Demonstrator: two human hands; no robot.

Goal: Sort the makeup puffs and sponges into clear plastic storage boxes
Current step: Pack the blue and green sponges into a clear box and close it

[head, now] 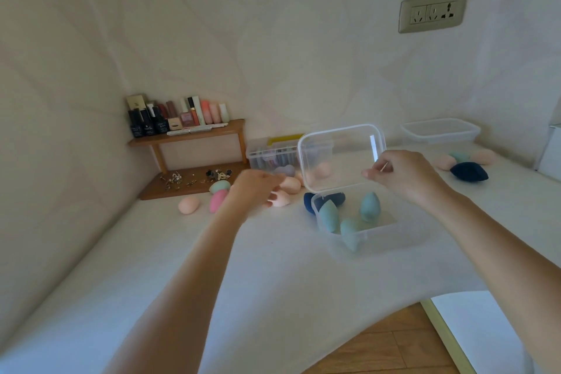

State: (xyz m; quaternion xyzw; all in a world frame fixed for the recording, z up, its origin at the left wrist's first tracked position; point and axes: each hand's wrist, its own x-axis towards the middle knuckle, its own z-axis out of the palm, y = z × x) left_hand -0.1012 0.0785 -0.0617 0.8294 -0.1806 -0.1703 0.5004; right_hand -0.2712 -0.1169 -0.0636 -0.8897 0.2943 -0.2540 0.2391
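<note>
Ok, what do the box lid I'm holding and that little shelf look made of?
Box lid: probably clear glossy plastic; it is see-through with a bright glare streak. Shelf: likely wood, warm brown with a smooth finish; the grain is too blurred to confirm.

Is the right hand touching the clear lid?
Touching. The head view shows the right hand pinching the clear lid by its edge.
</note>
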